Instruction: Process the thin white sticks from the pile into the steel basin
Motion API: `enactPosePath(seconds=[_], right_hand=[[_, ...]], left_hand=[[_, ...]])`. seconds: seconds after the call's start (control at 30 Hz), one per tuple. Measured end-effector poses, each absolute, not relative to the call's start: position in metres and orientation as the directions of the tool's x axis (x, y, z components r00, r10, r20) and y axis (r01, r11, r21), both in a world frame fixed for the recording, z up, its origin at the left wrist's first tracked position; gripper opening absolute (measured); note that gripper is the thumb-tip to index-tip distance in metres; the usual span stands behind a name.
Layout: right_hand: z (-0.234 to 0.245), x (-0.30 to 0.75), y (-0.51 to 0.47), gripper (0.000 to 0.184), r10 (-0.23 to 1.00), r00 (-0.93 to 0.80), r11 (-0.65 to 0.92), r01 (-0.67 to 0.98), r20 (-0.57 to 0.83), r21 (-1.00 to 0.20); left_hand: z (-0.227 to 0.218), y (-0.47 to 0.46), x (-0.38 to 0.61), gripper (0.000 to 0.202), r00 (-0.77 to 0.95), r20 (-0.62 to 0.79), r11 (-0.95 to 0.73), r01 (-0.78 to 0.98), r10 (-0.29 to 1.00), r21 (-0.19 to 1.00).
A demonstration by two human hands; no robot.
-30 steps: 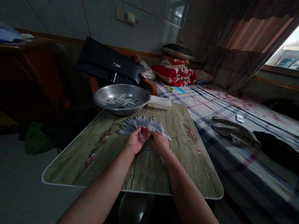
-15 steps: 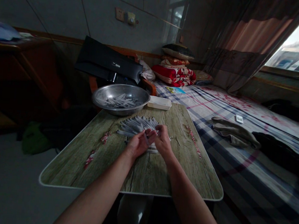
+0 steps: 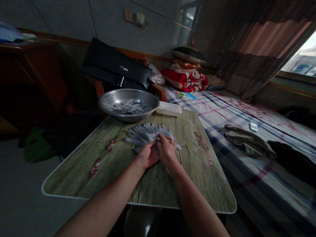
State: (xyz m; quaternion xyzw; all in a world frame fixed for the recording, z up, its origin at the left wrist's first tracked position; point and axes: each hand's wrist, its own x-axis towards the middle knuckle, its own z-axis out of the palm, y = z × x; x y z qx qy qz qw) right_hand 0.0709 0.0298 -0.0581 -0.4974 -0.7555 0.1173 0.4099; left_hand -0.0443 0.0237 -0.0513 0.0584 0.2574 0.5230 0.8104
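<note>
atop tbl [image 3: 155,182] | l hand [image 3: 147,156], r hand [image 3: 167,152] on slim tubes [image 3: 143,133] | txt illegible

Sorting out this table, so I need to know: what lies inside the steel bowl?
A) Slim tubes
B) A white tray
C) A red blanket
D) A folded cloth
A: slim tubes lie heaped inside the steel bowl.

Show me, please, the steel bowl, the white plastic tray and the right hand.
steel bowl [image 3: 126,117], head view, front outer wall
white plastic tray [image 3: 168,112], head view, front wall
right hand [image 3: 167,151], head view, back of the hand
</note>
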Motion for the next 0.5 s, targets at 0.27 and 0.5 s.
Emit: enactPosePath(seconds=[0.27, 0.5], right_hand=[[-0.060, 0.100, 0.041, 0.034, 0.778, 0.144, 0.387, 0.656, 0.611, -0.648], [-0.069, 0.105, 0.045, 0.028, 0.784, 0.184, 0.339, 0.674, 0.593, -0.657]], left_hand=[[-0.025, 0.009, -0.042, 0.022, 0.327, -0.445, 0.495, -0.799, 0.834, 0.340], [0.012, 0.006, -0.047, 0.019, 0.194, -0.549, 0.437, -0.826, 0.813, 0.355]])
